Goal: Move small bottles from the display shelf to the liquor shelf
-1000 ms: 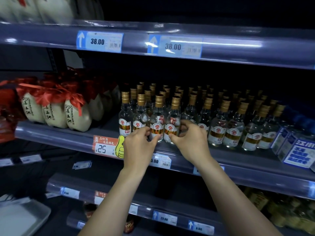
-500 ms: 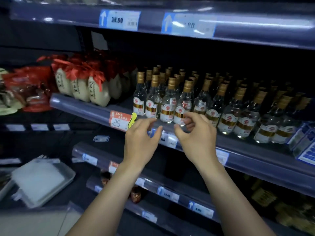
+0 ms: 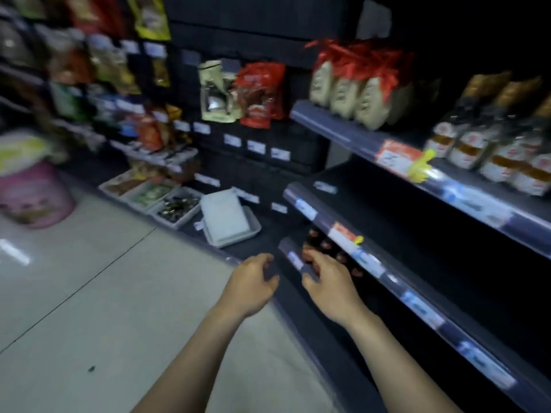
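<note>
The frame is motion-blurred. Small clear bottles with gold caps (image 3: 489, 144) stand in rows on the liquor shelf (image 3: 471, 201) at the upper right. My left hand (image 3: 253, 283) hangs low over the floor, fingers curled and apart, holding nothing. My right hand (image 3: 328, 281) is beside it, next to the lowest shelf rail (image 3: 293, 259), fingers half curled and empty. Dark bottles with red caps (image 3: 326, 244) stand on that low shelf just beyond my right fingertips.
Cream jars with red ribbons (image 3: 351, 87) sit left of the small bottles. Snack bags (image 3: 256, 93) hang on the back wall. White trays (image 3: 229, 219) lie on the low platform. A pink tub (image 3: 32, 195) stands on the grey floor (image 3: 104, 308) at left.
My view has swung left and down, away from the small bottles. Both hands have dropped from the liquor shelf's front edge to the lowest shelf, still empty.
</note>
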Demonstrator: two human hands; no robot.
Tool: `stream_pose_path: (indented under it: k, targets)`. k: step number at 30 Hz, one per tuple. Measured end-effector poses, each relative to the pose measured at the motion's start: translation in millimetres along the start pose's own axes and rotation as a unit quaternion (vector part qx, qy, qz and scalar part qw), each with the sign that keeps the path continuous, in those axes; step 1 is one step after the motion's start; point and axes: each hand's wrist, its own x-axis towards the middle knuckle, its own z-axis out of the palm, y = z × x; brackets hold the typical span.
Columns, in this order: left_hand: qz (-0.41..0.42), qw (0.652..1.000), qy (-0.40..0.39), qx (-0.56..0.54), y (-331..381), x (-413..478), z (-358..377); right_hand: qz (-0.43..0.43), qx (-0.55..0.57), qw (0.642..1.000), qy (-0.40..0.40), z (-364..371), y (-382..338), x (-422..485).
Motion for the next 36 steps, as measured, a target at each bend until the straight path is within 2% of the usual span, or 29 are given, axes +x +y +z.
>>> stream_pose_path:
  k: [2,6,12,17,24,29,36]
  targets:
    - [-0.054,0.998,-0.019,0.004,-64.1,-33.5,-33.1,-0.014,-0.018,0.996,-0.084,52.2,-34.4,-3.6]
    - [-0.182,0.983,0.004,-0.011,-193.7,-123.2,-100.8,-0.031,-0.056,0.981,-0.185,172.3,-120.8,-25.0]
    - [-0.331,0.942,0.046,-0.034,-351.3,-278.8,-192.2,-0.069,-0.061,0.931,-0.354,335.8,-264.3,-92.8]
    - [-0.427,0.896,0.105,-0.062,-443.3,-383.7,-255.8,-0.133,-0.081,0.891,-0.426,431.3,-371.2,-134.3]
    - [-0.525,0.816,0.216,-0.109,-559.7,-502.8,-348.8,-0.254,-0.105,0.811,-0.517,573.8,-538.6,-186.4]
    - [-0.581,0.749,0.29,-0.13,-653.5,-570.6,-436.2,-0.326,-0.106,0.753,-0.561,691.3,-679.2,-221.8]
    - [-0.648,0.668,0.343,-0.128,-758.8,-674.2,-569.1,-0.422,-0.121,0.667,-0.602,826.0,-894.2,-287.0]
